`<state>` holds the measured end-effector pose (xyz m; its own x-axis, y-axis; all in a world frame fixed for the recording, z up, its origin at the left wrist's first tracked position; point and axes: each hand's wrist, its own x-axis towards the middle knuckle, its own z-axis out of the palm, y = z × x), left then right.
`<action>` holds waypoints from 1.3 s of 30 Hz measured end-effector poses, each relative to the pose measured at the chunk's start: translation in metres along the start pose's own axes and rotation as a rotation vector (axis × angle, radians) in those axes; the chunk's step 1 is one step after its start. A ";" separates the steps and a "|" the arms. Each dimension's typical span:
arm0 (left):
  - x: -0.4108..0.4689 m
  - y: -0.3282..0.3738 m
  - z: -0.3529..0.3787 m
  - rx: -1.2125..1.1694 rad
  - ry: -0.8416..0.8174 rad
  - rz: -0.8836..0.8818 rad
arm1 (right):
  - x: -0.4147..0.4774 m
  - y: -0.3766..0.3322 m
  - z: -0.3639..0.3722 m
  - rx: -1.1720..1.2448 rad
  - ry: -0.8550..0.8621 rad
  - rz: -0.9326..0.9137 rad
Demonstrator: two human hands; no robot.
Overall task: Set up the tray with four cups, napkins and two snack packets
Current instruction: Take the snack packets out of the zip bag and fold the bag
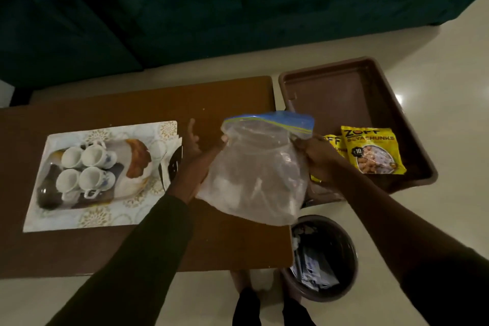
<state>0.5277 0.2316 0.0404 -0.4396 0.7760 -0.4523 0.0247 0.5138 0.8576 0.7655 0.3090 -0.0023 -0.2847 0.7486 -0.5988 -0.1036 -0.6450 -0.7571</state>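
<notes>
both hands are pinching the zip bag (258, 164) mid-frame, left hand (201, 151) on its left edge, right hand (316, 160) on the right, so the right's nearer the snack packets (374, 149) in the brown tray (352, 79) at right, cups (86, 167) far left.

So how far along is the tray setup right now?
Done: four cups sit on the patterned tray, with napkins at its far edge. In hand: the left hand and right hand hold a clear zip bag. Left: two snack packets still lie in the brown bin.
</notes>
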 end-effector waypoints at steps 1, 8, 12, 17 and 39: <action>-0.005 -0.006 -0.003 -0.045 -0.079 -0.076 | 0.000 -0.001 -0.005 -0.045 -0.030 0.038; -0.017 -0.041 -0.005 -0.366 -0.282 -0.290 | -0.001 -0.005 0.008 -0.103 -0.046 0.036; -0.008 -0.043 -0.013 -0.382 -0.033 -0.107 | -0.007 0.013 0.017 -0.130 0.031 -0.160; -0.004 -0.042 -0.022 -0.079 -0.093 0.135 | -0.005 0.024 0.028 -0.566 0.005 -0.233; -0.008 -0.065 -0.032 0.672 0.035 0.201 | 0.003 0.018 0.031 -1.138 -0.048 -0.367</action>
<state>0.5009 0.1803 -0.0036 -0.3966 0.8731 -0.2836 0.6533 0.4855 0.5810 0.7334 0.2944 -0.0097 -0.4523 0.8375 -0.3066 0.7097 0.1299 -0.6924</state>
